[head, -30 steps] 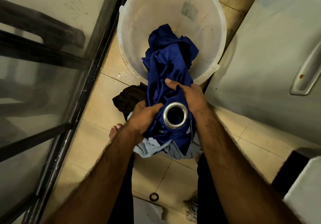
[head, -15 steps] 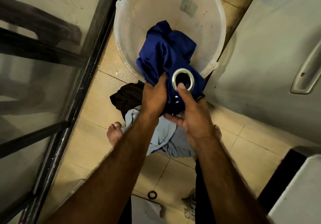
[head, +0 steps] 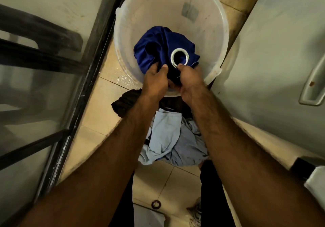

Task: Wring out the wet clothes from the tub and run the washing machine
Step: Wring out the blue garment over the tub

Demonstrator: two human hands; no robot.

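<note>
Pale tiled floor (head: pixel 98 114) fills a narrow space, with a dark-framed glass door (head: pixel 91 64) along the 9 o'clock side and a white appliance (head: pixel 281 50) with a grey handle (head: pixel 314 85) at 3 o'clock. At 12 o'clock a translucent white tub (head: pixel 207 38) stands on the tiles. Inside it, toward its near wall, lies a bunched dark blue cloth (head: pixel 153 50) with a shiny metal ring (head: pixel 172 58) set into the fabric and facing up.

Both bare arms reach in from 6 o'clock. The left hand (head: pixel 154 80) grips the near edge of the blue cloth at 7 o'clock of the ring, its fingers curled into the folds and its thumb pressed on top. The right hand (head: pixel 190 78) holds the cloth just below the ring, its fingers curled tight round the fabric. The two hands sit just beside each other over the tub's near rim.

Between the forearms, a heap of light blue clothes (head: pixel 172 138) lies on the floor. A dark garment (head: pixel 126 101) lies beside it at its 10 o'clock, close to the tub. A small dark ring (head: pixel 156 204) rests on the tiles at 6 o'clock.
</note>
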